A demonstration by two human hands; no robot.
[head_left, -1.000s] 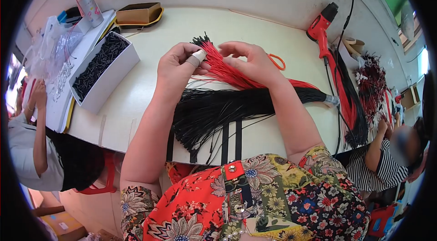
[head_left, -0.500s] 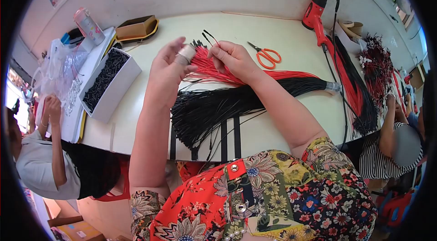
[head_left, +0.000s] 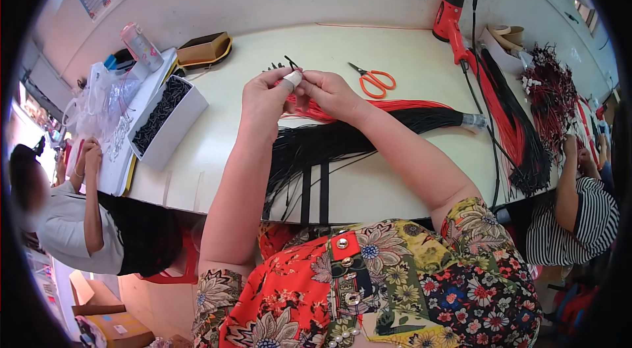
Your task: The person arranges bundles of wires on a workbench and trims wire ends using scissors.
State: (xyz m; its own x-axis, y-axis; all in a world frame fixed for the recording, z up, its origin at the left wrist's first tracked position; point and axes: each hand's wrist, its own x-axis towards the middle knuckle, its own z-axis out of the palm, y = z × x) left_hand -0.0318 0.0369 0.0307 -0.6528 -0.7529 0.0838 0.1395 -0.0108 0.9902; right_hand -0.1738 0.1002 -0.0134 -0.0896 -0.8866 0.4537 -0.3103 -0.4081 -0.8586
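Observation:
My left hand (head_left: 266,99), with a white wrap on one digit, is closed in a pinch close against my right hand (head_left: 327,93). Between their fingertips a thin wire with a black tip (head_left: 290,62) sticks up; my fingers hide the rest of it. My right hand is closed on that wire too. Beneath both hands lies a bundle of red wires (head_left: 411,104), its left ends partly covered. Nearer to me, a thick bundle of black wires (head_left: 316,147) fans out to the left, its right end wrapped in clear plastic (head_left: 474,123).
Orange-handled scissors (head_left: 373,81) lie beyond my right hand. A white box of small black pieces (head_left: 164,118) stands at left, with a brown tray (head_left: 203,49) behind it. A red heat gun (head_left: 449,22) and more wire bundles (head_left: 507,111) are at right. People sit on both sides.
My left hand has moved to my right hand, and its spread fingers have closed at the wire. The wire's black tip now stands up between both hands. The view has shifted slightly.

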